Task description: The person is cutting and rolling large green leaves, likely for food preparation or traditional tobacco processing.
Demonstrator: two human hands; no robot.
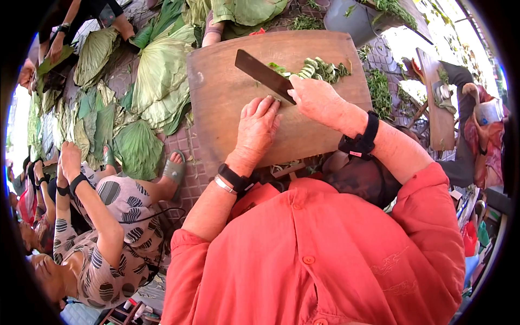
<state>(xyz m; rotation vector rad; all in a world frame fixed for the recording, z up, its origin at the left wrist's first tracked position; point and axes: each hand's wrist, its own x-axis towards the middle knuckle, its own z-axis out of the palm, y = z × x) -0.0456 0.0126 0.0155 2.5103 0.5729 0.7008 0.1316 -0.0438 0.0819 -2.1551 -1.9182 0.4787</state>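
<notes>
Currently noted: right hand [319, 100] closed around knife [264, 74] handle, centre of frame; left hand [255, 130] open, palm flat on wooden board [222, 108] just beside; sliced greens [320, 69] heaped against blade, upper centre; large leaves [160, 73] spread upper left; seated person [103, 227] lower left.

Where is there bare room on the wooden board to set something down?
The wooden board is bare on its left part, between its left edge, the knife and the left hand. A smaller bare patch lies nearer the person, between the left hand and the right hand. The far right corner is crowded with chopped greens.
</notes>
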